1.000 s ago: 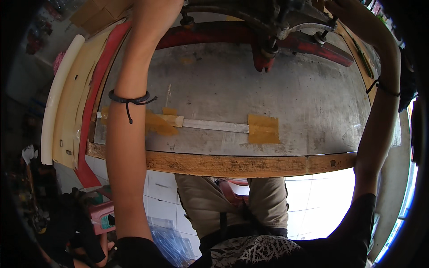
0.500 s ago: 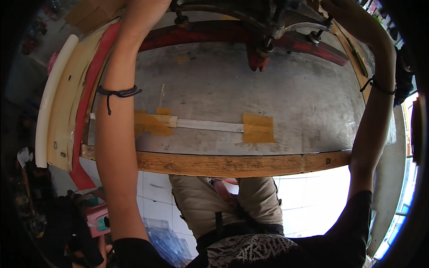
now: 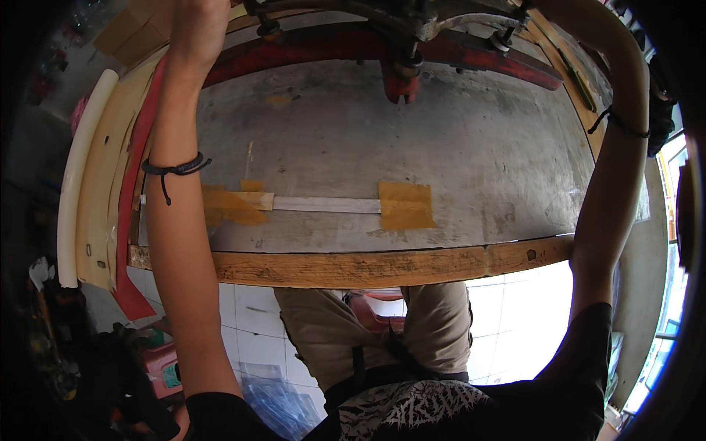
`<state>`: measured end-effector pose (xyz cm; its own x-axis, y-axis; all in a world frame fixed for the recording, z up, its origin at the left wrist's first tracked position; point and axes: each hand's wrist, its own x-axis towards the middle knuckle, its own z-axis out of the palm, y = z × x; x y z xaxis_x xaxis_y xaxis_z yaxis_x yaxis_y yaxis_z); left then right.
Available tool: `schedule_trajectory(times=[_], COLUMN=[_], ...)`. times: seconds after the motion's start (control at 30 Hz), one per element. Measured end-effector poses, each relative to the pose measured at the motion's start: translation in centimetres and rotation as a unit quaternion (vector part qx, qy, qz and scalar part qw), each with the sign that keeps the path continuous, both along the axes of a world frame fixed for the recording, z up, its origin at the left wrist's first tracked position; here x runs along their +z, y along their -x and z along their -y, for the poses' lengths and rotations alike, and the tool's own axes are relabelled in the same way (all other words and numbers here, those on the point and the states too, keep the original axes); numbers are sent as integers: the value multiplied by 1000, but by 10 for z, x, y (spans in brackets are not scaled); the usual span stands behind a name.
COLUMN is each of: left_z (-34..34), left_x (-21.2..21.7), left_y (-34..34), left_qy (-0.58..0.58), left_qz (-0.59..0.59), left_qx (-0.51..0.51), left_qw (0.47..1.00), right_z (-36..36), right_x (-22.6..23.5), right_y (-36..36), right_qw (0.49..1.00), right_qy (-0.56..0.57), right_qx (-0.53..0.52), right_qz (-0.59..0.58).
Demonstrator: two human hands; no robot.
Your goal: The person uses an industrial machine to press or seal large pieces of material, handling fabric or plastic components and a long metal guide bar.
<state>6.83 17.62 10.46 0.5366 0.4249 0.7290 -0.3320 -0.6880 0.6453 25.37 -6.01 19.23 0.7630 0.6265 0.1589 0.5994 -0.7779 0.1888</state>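
Work appears under way at the far side of the worktop (image 3: 331,132), where the metal frame (image 3: 426,28) is bolted to the red bar (image 3: 309,45). The left hand (image 3: 200,20) and right hand (image 3: 581,18) reach up beside the frame, fingers cut off, so I cannot tell their grip. Near the front edge, the pale strip (image 3: 327,204) is already taped down; nothing visible shows how much remains.

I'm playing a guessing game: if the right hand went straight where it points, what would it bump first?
Probably the dark metal frame, though the right hand might already be touching it; depth is unclear.
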Motion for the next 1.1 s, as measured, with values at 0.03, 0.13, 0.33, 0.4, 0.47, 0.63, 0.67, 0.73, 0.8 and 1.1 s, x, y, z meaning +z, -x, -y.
schedule_trajectory(times=[0.03,0.13,0.33,0.4,0.47,0.63,0.67,0.73,0.8,1.1], left_z=[0,-4,0,-7,-11,-7,-5,-2,-7,-6], left_x=[-1,-3,-6,-9,-12,1,-2,-7,-10,-11], left_y=[0,0,0,-1,-4,6,3,0,-2,-2], left_qy=[-9,-18,-16,-29,-37,-55,-54,-52,-49,-37], left_qz=[-2,-23,-48,-27,-14,-18,-24,-37,-23,-16], left_qx=[5,2,-7,-12,-18,4,-1,-10,-10,1], left_qw=[1000,1000,999,999,999,998,998,998,998,999], right_z=[0,-4,0,4,6,6,5,3,0,-3], right_x=[0,4,-3,-4,-4,5,2,-3,-4,-6], right_y=[1,8,-7,0,4,9,7,3,1,2], right_qw=[1000,998,999,999,999,999,999,999,999,1000], right_qy=[2,36,14,6,3,3,7,11,11,7], right_qx=[-2,-32,27,43,50,49,45,43,34,15], right_qz=[0,-33,-13,2,2,-16,-17,-19,-10,-10])
